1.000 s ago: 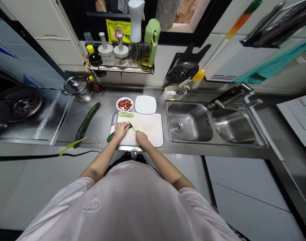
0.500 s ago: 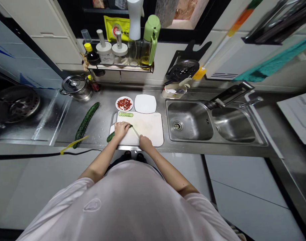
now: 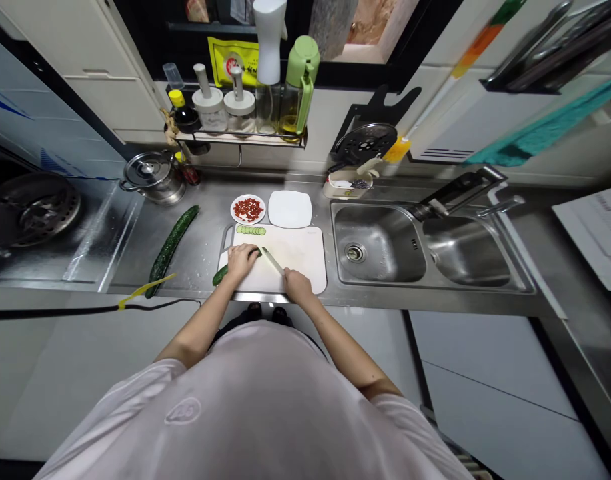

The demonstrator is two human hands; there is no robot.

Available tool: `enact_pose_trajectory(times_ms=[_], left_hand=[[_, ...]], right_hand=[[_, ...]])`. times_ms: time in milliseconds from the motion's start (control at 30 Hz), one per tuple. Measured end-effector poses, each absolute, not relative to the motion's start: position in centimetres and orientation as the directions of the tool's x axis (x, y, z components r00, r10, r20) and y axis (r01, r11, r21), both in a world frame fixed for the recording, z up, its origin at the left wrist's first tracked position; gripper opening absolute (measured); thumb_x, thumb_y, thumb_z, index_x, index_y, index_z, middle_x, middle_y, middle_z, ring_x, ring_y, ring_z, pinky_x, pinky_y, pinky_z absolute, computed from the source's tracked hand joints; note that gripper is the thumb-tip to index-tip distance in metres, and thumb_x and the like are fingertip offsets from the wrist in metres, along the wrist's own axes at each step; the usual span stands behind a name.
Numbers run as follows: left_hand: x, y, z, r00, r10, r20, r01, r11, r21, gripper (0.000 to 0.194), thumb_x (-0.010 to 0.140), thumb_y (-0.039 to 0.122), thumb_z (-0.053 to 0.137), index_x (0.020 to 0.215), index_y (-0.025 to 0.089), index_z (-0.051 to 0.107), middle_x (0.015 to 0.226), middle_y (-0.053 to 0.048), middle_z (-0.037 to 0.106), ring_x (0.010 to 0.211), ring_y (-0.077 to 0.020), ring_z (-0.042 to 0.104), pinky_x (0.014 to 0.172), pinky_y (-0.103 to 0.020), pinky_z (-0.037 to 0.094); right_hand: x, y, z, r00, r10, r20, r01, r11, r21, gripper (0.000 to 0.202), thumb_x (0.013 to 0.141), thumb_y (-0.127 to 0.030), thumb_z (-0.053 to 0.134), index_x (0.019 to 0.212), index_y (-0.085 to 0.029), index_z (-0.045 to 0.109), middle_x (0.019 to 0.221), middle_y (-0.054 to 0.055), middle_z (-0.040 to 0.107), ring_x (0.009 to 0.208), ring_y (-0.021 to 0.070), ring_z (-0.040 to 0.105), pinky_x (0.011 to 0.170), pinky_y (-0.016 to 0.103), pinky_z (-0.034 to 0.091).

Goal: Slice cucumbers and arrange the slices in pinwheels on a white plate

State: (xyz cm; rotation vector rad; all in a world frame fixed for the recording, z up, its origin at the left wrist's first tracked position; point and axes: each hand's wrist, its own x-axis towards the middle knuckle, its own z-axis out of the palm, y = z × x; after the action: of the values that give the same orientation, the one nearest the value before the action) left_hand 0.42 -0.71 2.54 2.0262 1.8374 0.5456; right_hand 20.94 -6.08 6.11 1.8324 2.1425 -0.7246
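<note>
On the white cutting board lies a cut cucumber, partly covered by my left hand. The fingers of that hand are wrapped over it near its cut end. My right hand grips the handle of a knife, whose blade points up and left, its tip just right of the cucumber's end. A row of cucumber slices lies along the board's far left edge. Behind the board are a round plate of chopped red pieces and a white square plate.
A whole cucumber rests on the steel counter to the left, near a lidded pot. Right of the board is a double sink with a faucet. A rack of bottles and jars hangs above the counter.
My right hand has moved slightly right with the knife, so the blade now stands a little apart from the cucumber's end. My left hand stays almost in place.
</note>
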Motion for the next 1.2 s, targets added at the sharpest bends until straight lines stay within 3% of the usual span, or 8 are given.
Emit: enact_pose_trajectory(times_ms=[133, 267, 400, 600, 833, 933, 1200], left_hand=[[0.2, -0.6, 2.7, -0.001, 0.997, 0.073, 0.837, -0.039, 0.546, 0.027, 0.09, 0.037, 0.05, 0.106, 0.024, 0.068, 0.112, -0.007, 0.068, 0.106, -0.0244, 0.058, 0.097, -0.04, 0.036], [0.1, 0.2, 3.1, -0.106, 0.992, 0.067, 0.701, 0.027, 0.713, 0.032, 0.092, 0.039, 0.046, 0.109, 0.021, 0.066, 0.108, -0.007, 0.069, 0.098, -0.0204, 0.062, 0.09, -0.033, 0.044], [0.5, 0.7, 4.3, 0.011, 1.0, -0.014, 0.545, 0.006, 0.838, 0.036, 0.09, 0.043, 0.049, 0.112, 0.019, 0.066, 0.11, -0.006, 0.068, 0.097, -0.0182, 0.063, 0.088, -0.03, 0.048], [1.3, 0.7, 5.7, 0.256, 0.965, -0.051, 0.603, -0.118, 0.789, 0.035, 0.079, 0.045, 0.066, 0.106, 0.024, 0.07, 0.112, -0.005, 0.068, 0.106, -0.0216, 0.061, 0.093, -0.032, 0.047], [2.1, 0.7, 5.3, 0.283, 0.959, -0.02, 0.602, -0.162, 0.782, 0.023, 0.077, 0.036, 0.067, 0.095, 0.022, 0.071, 0.099, -0.003, 0.07, 0.092, -0.0186, 0.063, 0.085, -0.03, 0.048], [2.4, 0.9, 5.0, 0.24, 0.969, -0.064, 0.61, -0.099, 0.787, 0.017, 0.077, 0.032, 0.065, 0.089, 0.021, 0.07, 0.089, -0.002, 0.071, 0.083, -0.0167, 0.063, 0.078, -0.029, 0.049], [2.2, 3.1, 3.1, -0.103, 0.988, -0.117, 0.631, 0.155, 0.76, 0.017, 0.075, 0.037, 0.065, 0.083, 0.022, 0.066, 0.078, 0.001, 0.069, 0.072, -0.0145, 0.062, 0.069, -0.026, 0.045]], right_hand=[[22.0, -5.7, 7.1, -0.126, 0.925, -0.358, 0.988, 0.086, -0.126, 0.033, 0.1, -0.024, 0.028, 0.119, -0.022, 0.055, 0.108, 0.011, 0.057, 0.089, 0.0204, 0.058, 0.077, 0.03, 0.04], [23.0, -5.4, 7.9, -0.125, 0.978, -0.167, 0.991, 0.114, -0.072, 0.038, 0.097, -0.023, 0.031, 0.13, -0.025, 0.052, 0.119, 0.014, 0.05, 0.097, 0.0242, 0.05, 0.085, 0.035, 0.033], [23.5, -5.4, 8.1, -0.146, 0.986, -0.085, 0.987, 0.14, -0.078, 0.046, 0.094, -0.019, 0.035, 0.138, -0.022, 0.045, 0.13, 0.015, 0.043, 0.1, 0.0258, 0.043, 0.089, 0.037, 0.029], [23.7, -5.6, 7.3, -0.165, 0.983, -0.076, 0.982, 0.157, -0.1, 0.046, 0.092, -0.019, 0.036, 0.137, -0.022, 0.047, 0.133, 0.015, 0.041, 0.101, 0.0262, 0.041, 0.089, 0.037, 0.027], [24.3, -5.9, 6.5, -0.166, 0.983, -0.074, 0.982, 0.158, -0.107, 0.044, 0.093, -0.02, 0.037, 0.135, -0.023, 0.049, 0.132, 0.014, 0.042, 0.1, 0.0253, 0.042, 0.089, 0.037, 0.027], [24.5, -6.0, 6.0, -0.164, 0.984, -0.068, 0.982, 0.156, -0.109, 0.044, 0.093, -0.02, 0.038, 0.135, -0.023, 0.049, 0.131, 0.014, 0.042, 0.099, 0.0248, 0.042, 0.088, 0.036, 0.028], [25.2, -6.7, 4.3, -0.131, 0.991, -0.016, 0.984, 0.128, -0.12, 0.038, 0.092, -0.021, 0.044, 0.127, -0.024, 0.056, 0.125, 0.012, 0.046, 0.095, 0.0226, 0.044, 0.084, 0.034, 0.028]])
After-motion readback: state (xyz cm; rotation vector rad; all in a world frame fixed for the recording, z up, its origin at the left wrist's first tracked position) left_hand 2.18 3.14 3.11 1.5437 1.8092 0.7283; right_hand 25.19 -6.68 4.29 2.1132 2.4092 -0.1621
